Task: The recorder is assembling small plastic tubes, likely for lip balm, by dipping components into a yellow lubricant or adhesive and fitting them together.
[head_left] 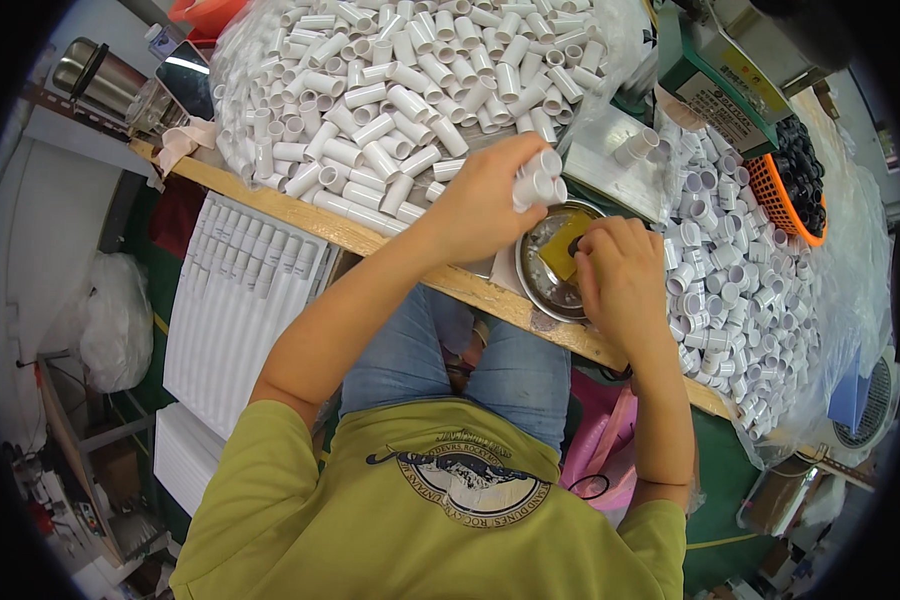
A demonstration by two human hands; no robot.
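Note:
My left hand is closed round several short white plastic tubes, bundled with their open ends showing. They hang just above and left of a round metal bowl at the table's front edge. A yellow sponge lies in the bowl, which looks wet. Over the bowl's right side, my right hand pinches a small black piece at the sponge; its fingers partly hide the piece. Behind the bowl, a white tube rests on a flat metal plate.
Loose white tubes cover the table ahead, and shorter white fittings heap at the right. An orange basket holds black parts beside a green box. Left of the wooden edge stand stacked white trays. A steel flask stands far left.

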